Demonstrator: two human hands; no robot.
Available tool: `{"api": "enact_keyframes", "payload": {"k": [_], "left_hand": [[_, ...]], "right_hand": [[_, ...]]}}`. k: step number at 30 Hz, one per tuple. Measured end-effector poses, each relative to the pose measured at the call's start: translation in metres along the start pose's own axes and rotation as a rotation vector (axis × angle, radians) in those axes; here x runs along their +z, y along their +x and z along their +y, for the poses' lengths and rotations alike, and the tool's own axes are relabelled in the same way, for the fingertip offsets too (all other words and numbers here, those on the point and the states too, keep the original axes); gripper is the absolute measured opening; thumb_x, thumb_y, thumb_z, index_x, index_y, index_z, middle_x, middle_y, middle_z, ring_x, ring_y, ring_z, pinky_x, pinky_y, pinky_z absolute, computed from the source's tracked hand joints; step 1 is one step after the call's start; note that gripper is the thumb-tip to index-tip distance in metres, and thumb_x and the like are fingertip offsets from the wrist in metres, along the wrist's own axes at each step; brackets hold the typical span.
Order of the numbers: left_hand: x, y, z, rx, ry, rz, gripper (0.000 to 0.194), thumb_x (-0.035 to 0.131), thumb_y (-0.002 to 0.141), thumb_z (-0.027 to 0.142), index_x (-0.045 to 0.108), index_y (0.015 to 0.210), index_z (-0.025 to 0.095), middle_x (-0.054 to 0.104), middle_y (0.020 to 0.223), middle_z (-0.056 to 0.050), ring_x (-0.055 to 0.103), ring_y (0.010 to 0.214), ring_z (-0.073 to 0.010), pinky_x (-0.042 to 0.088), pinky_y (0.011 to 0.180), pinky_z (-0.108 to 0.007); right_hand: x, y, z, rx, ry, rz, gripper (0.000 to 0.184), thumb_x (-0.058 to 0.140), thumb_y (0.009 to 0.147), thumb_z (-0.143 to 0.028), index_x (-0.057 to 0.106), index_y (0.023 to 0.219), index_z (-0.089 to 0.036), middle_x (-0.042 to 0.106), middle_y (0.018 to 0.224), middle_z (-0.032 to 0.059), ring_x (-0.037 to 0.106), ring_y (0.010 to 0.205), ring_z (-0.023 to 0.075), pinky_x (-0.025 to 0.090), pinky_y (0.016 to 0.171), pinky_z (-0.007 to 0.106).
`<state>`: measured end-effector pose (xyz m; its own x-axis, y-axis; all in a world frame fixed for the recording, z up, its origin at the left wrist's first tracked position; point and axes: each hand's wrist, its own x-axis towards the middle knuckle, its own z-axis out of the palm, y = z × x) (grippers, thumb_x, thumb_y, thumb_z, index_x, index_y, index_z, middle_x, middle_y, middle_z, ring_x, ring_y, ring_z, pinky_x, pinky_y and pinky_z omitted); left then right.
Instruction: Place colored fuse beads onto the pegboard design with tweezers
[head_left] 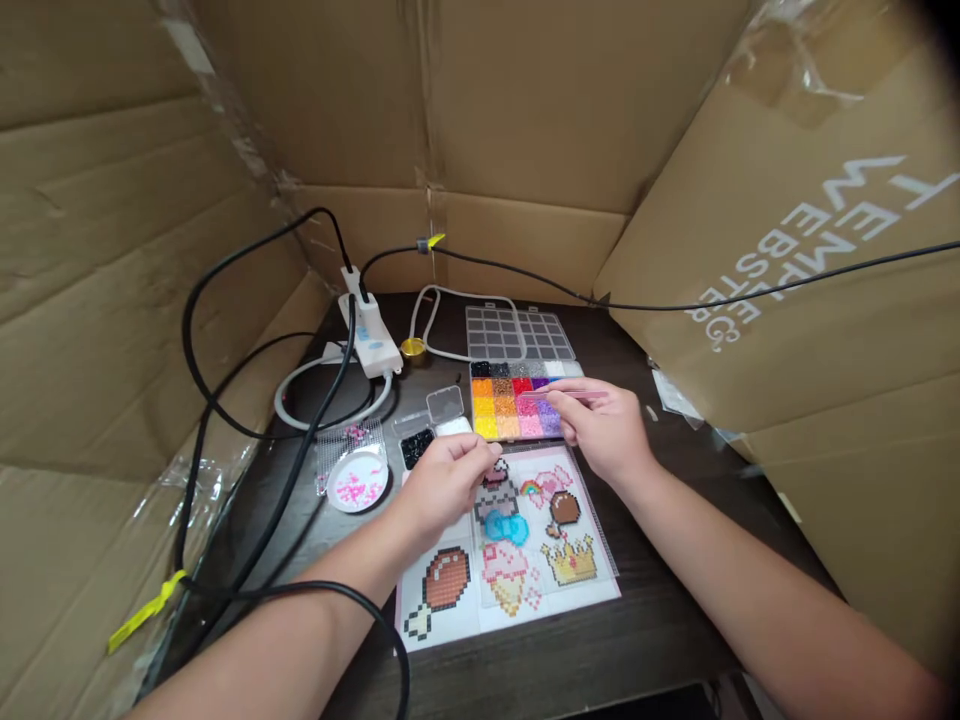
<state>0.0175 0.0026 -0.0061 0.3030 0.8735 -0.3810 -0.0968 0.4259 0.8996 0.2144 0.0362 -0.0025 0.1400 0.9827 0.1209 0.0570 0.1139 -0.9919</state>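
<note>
In the head view, my right hand (609, 428) is closed around thin pink tweezers (538, 394). Their tips point left above the colour-sorted bead box (510, 404), whose compartments hold small beads in many colours. My left hand (448, 482) is pinched just in front of that box, above the printed pattern sheet (469, 625); whether anything small sits between its fingertips is hidden. A clear pegboard (611, 562) lies over part of the sheet. Among the pixel pictures are a drumstick (446, 580), an ice cream cone (505, 572) and a crown (571, 562). A blue bow shape (506, 527) lies near the middle.
Left of the sheet stand a white dish (358, 480) of pink beads, another pegboard (330, 452) and a small box of black beads (417, 447). A white power strip (373, 335) and looping black cables (196, 350) occupy the left. Cardboard walls (525, 100) surround the dark table.
</note>
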Motion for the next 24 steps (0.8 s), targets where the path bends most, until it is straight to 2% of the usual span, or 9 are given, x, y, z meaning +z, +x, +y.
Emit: {"api": "enact_keyframes", "payload": {"k": [4,8,11,14,16,24], "left_hand": [[-0.001,0.001,-0.002,-0.008,0.000,0.004,0.046,0.078,0.070,0.051,0.043,0.059,0.022,0.030,0.045,0.011,0.019,0.038,-0.0032,0.014,0.038,-0.020],[-0.001,0.001,-0.002,-0.007,0.011,-0.002,0.047,0.078,0.070,0.052,0.044,0.058,0.022,0.031,0.045,0.011,0.020,0.039,-0.0033,0.013,0.039,-0.020],[0.000,0.000,-0.002,0.002,0.016,-0.003,0.048,0.078,0.072,0.052,0.044,0.058,0.021,0.032,0.045,0.010,0.021,0.039,-0.0033,0.013,0.039,-0.020],[-0.002,0.002,-0.004,0.003,0.018,-0.011,0.049,0.078,0.071,0.053,0.043,0.057,0.022,0.031,0.045,0.010,0.020,0.039,-0.0035,0.014,0.039,-0.020],[-0.003,0.003,-0.005,0.004,0.011,-0.017,0.050,0.079,0.071,0.054,0.043,0.057,0.022,0.029,0.044,0.011,0.019,0.038,-0.0034,0.014,0.038,-0.020],[-0.001,0.001,-0.003,-0.007,-0.005,-0.015,0.050,0.079,0.071,0.052,0.041,0.057,0.022,0.031,0.046,0.011,0.020,0.039,-0.0031,0.013,0.039,-0.020]], "right_hand": [[0.018,0.004,0.016,0.041,-0.031,-0.003,0.026,0.079,0.074,-0.039,0.080,0.084,-0.015,0.058,0.048,-0.0019,0.043,0.040,0.0095,0.037,0.040,0.025],[0.018,-0.001,0.024,0.047,-0.082,-0.021,0.026,0.078,0.076,-0.040,0.080,0.086,-0.015,0.060,0.049,-0.0009,0.048,0.041,0.0112,0.040,0.041,0.026],[0.017,0.001,0.025,0.044,-0.083,-0.028,0.025,0.077,0.077,-0.039,0.080,0.085,-0.016,0.068,0.056,0.0026,0.057,0.045,0.0136,0.046,0.043,0.026],[0.018,0.002,0.026,-0.002,-0.105,-0.005,0.018,0.077,0.076,-0.034,0.080,0.081,-0.017,0.078,0.073,0.0076,0.071,0.063,0.0194,0.057,0.056,0.030],[0.019,0.003,0.027,-0.032,-0.127,0.007,0.014,0.077,0.076,-0.032,0.080,0.078,-0.019,0.081,0.081,0.0082,0.075,0.073,0.0217,0.061,0.066,0.033],[0.020,0.003,0.029,-0.051,-0.131,0.002,0.012,0.076,0.076,-0.031,0.080,0.078,-0.019,0.081,0.080,0.0071,0.076,0.074,0.0221,0.063,0.070,0.034]]}}
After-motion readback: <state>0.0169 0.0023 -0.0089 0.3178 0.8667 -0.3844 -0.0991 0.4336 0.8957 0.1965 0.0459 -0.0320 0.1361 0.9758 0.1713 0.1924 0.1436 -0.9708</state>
